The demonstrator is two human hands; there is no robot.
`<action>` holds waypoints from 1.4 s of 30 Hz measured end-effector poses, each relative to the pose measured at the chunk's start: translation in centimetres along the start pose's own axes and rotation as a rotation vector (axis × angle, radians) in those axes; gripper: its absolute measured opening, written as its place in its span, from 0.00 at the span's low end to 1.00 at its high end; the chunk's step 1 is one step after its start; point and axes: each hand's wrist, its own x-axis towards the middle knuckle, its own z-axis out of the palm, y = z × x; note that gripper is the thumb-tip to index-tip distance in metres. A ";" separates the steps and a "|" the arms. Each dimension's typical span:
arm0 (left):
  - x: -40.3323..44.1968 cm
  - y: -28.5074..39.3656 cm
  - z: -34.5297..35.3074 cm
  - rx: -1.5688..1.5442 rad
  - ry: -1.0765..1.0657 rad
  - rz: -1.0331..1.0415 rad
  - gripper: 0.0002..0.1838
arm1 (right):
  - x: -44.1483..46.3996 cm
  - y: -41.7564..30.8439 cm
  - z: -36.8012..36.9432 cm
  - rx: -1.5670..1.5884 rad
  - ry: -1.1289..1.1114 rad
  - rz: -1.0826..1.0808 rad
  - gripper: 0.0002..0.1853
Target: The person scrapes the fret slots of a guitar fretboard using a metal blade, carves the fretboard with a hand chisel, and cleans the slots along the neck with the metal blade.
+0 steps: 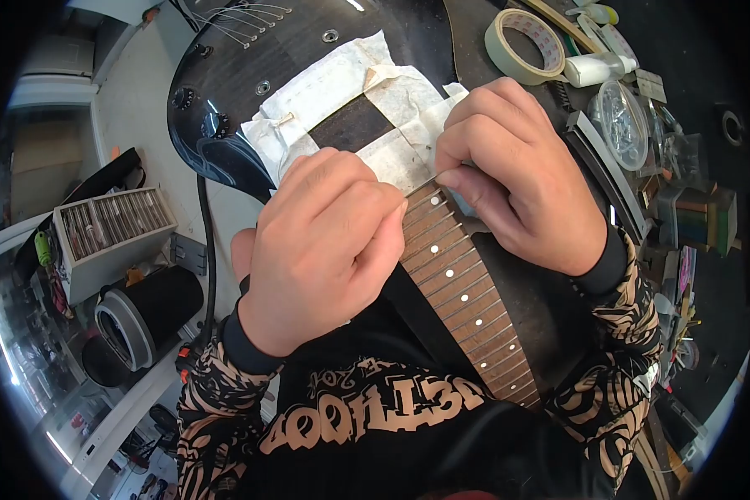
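Note:
An electric guitar with a dark glossy body [300, 50] lies before me, its wooden fretboard [462, 287] with white dot inlays running down toward my lap. Strips of pale masking tape [400, 158] frame a dark rectangular area on the body and reach the fretboard's upper end. My left hand [329, 246] is closed in a pinch at the left side of that end. Opposite it, my right hand [521, 179] pinches with thumb and forefinger at the right side. The tape's straight edge spans between both pinches; the fingertips partly hide what they grip.
A masking tape roll [496, 46] and a white bottle [596, 69] lie at the upper right, near a clear round container [621, 125]. At left stand a box of thin upright pieces [117, 225] and a black cylinder [154, 312]. Loose string ends [246, 33] stick out at the top.

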 end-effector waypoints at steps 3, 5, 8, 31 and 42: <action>-0.4 0.0 0.0 -0.007 -0.012 -0.001 0.12 | 0.0 0.0 0.0 0.005 -0.009 -0.030 0.15; -0.5 0.0 0.0 0.005 -0.013 0.023 0.12 | -0.1 -0.1 0.0 0.003 -0.025 -0.040 0.14; -0.7 0.3 -0.2 0.000 -0.035 0.025 0.12 | -0.3 -0.4 -0.2 0.012 -0.053 -0.040 0.14; -1.0 0.1 -0.3 0.003 0.042 -0.015 0.12 | 0.5 -0.7 0.5 0.003 -0.014 -0.015 0.12; 0.0 1.4 0.9 0.023 -0.021 0.001 0.11 | -1.6 -0.1 -1.4 0.034 -0.049 0.010 0.12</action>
